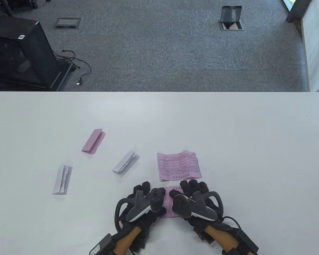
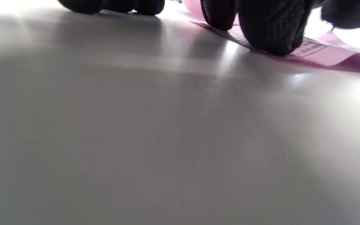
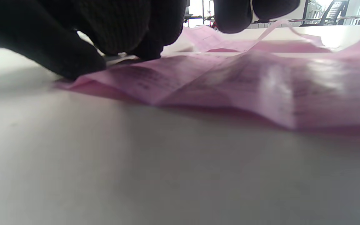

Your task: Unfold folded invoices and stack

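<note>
A creased pink invoice (image 1: 168, 205) lies spread out near the table's front edge, between my two hands. My left hand (image 1: 146, 190) presses its left side with thumb and fingertips (image 2: 267, 34) on the sheet (image 2: 327, 54). On its right side rests my right hand (image 1: 194, 187), fingers (image 3: 117, 28) down on the paper's edge (image 3: 230, 90). Just beyond lies another unfolded pink invoice (image 1: 179, 165), printed side up, also seen behind (image 3: 217, 39). A folded pink invoice (image 1: 93, 141) and two folded white ones (image 1: 125, 164) (image 1: 62, 179) lie to the left.
The white table (image 1: 228, 132) has bare surface on its right half and along the back. Beyond its far edge there is grey carpet, with a black cabinet (image 1: 18, 53) at the back left.
</note>
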Demonstrator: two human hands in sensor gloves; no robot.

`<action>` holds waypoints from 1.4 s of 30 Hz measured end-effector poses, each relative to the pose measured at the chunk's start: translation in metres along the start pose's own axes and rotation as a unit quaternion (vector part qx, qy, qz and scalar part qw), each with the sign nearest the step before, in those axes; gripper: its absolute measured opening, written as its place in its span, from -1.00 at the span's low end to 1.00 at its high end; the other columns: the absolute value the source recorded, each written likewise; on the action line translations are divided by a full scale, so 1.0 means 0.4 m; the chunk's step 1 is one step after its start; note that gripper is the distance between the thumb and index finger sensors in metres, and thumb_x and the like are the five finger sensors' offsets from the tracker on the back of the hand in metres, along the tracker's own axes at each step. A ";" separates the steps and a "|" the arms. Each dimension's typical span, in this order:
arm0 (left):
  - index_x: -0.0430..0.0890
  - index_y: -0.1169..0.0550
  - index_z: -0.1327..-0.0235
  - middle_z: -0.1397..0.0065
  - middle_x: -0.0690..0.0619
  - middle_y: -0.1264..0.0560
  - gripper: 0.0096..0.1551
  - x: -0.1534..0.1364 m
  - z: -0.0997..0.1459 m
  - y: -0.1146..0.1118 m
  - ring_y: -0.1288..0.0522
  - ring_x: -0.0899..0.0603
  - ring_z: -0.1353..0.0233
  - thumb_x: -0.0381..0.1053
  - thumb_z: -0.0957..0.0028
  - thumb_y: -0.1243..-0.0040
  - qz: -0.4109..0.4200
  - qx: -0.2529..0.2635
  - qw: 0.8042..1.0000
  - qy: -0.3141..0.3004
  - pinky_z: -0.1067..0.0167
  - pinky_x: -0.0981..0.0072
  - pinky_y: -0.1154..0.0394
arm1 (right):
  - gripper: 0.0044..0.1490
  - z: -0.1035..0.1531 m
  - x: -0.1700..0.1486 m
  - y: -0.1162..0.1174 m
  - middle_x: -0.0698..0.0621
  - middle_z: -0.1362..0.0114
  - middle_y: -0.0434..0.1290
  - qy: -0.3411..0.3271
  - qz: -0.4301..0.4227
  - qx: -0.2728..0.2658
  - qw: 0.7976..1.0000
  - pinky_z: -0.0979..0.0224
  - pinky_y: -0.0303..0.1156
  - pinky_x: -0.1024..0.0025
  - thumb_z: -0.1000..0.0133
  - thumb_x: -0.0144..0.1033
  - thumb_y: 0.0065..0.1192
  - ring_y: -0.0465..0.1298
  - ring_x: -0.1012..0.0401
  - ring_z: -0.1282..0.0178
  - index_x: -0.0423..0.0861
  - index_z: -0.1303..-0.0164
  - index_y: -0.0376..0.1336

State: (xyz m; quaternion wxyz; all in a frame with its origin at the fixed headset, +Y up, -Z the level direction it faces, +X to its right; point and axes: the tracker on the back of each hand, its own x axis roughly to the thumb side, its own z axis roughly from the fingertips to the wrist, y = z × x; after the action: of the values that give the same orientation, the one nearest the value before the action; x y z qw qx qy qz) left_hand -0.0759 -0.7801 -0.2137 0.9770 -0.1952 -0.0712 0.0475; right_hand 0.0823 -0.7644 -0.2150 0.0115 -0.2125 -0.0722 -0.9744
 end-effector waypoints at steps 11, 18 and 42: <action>0.34 -0.17 -0.59 -0.78 -0.20 0.10 -0.13 0.000 0.000 0.000 0.10 -0.38 -0.66 0.32 0.01 -0.21 0.000 -0.001 1.000 0.000 -0.49 -0.23 -0.08 | -0.24 -0.016 0.002 0.025 -0.25 -0.66 0.09 0.008 0.016 0.017 1.000 -0.49 -0.04 -0.44 -0.05 0.10 0.15 0.06 -0.30 -0.58 0.22 -0.50 0.10; 0.35 -0.17 -0.59 -0.78 -0.20 0.10 -0.14 0.000 0.000 -0.001 0.10 -0.38 -0.66 0.32 0.01 -0.21 0.000 -0.001 1.000 0.001 -0.49 -0.23 -0.08 | -0.24 0.002 -0.056 0.024 -0.25 -0.66 0.09 0.036 0.021 0.017 0.999 -0.49 -0.03 -0.44 -0.04 0.08 0.16 0.07 -0.30 -0.58 0.21 -0.49 0.11; 0.35 -0.17 -0.58 -0.78 -0.19 0.10 -0.14 -0.001 -0.001 0.000 0.11 -0.37 -0.66 0.32 0.02 -0.21 0.003 -0.002 1.000 0.003 -0.49 -0.23 -0.08 | -0.25 0.063 -0.233 0.029 -0.25 -0.64 0.13 0.115 0.001 0.027 0.993 -0.48 -0.01 -0.43 -0.03 0.07 0.19 0.10 -0.29 -0.57 0.20 -0.47 0.13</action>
State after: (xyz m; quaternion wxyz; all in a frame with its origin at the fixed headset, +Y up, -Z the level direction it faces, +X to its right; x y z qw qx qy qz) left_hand -0.0763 -0.7803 -0.2139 0.9768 -0.1971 -0.0677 0.0497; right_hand 0.1779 -0.7728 -0.2296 0.0264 -0.0983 -0.0969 -0.9901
